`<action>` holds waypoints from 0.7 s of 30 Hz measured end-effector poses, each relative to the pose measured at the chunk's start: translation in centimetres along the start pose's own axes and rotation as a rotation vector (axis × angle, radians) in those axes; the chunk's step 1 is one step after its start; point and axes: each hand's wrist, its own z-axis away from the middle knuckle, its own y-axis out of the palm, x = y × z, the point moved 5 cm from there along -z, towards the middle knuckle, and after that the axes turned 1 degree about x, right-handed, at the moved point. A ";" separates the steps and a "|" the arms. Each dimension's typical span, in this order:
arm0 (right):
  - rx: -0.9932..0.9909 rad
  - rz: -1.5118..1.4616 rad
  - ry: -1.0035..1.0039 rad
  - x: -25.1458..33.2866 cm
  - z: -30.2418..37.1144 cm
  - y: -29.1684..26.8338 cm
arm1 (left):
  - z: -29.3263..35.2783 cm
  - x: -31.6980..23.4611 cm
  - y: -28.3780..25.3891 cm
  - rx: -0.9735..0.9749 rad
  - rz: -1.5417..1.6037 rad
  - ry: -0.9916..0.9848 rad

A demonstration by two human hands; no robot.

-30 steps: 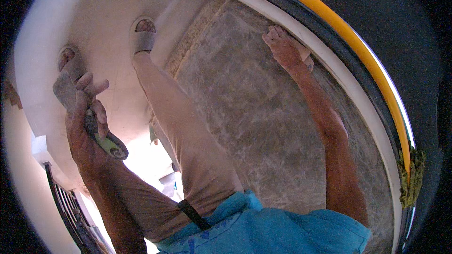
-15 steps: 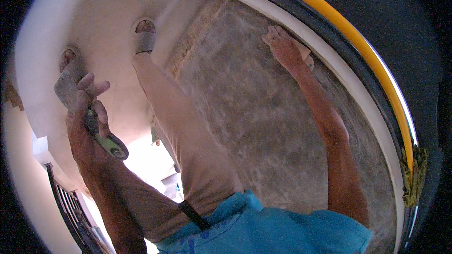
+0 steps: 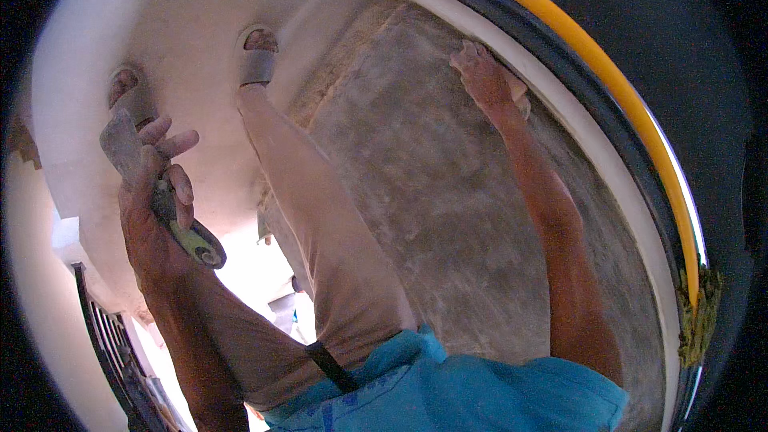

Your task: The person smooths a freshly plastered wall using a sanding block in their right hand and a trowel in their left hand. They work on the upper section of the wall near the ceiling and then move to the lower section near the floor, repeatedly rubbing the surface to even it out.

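My left hand [image 3: 160, 184] is closed around a putty knife [image 3: 194, 242] with a black and green handle. Its broad grey blade [image 3: 120, 144] points away from me, and some of my fingers stick out loosely beside it. My right arm reaches far ahead, and my right hand [image 3: 484, 80] lies on a mottled grey plastered surface [image 3: 432, 184], close to its pale border strip [image 3: 552, 84]. Under that palm is a pale flat piece [image 3: 516, 86], mostly covered by the hand; I cannot tell exactly what it is.
My sandalled feet [image 3: 258, 56] stand on a pale, dusty floor [image 3: 192, 0] at the left. A dark railing [image 3: 104, 328] runs along the lower left, near a bright opening. A yellow curved band [image 3: 624, 96] and a frayed greenish bundle [image 3: 700, 316] edge the right side.
The whole view has shifted slightly. My right hand has moved only a little over the grey surface, and my left hand keeps its hold on the putty knife.
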 end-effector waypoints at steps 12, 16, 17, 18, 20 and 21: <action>0.025 -0.310 -0.040 3.9 3.1 6.0 | -1.3 0.7 0.2 0.082 0.456 -0.137; -0.203 0.105 -0.089 0.4 -3.6 4.3 | -0.6 0.5 0.3 -0.031 0.250 -0.147; -0.195 0.189 -0.062 0.5 -3.6 2.8 | -0.5 0.4 0.5 -0.035 0.216 -0.150; -0.213 0.067 -0.092 1.9 -1.9 3.5 | -0.4 0.1 0.7 -0.052 0.176 -0.154; -0.242 -0.056 -0.201 5.1 1.5 8.3 | -0.4 -0.2 1.2 -0.084 0.127 -0.141; -0.254 -0.057 -0.275 6.7 3.5 12.4 | -0.5 -0.2 1.4 -0.096 0.112 -0.139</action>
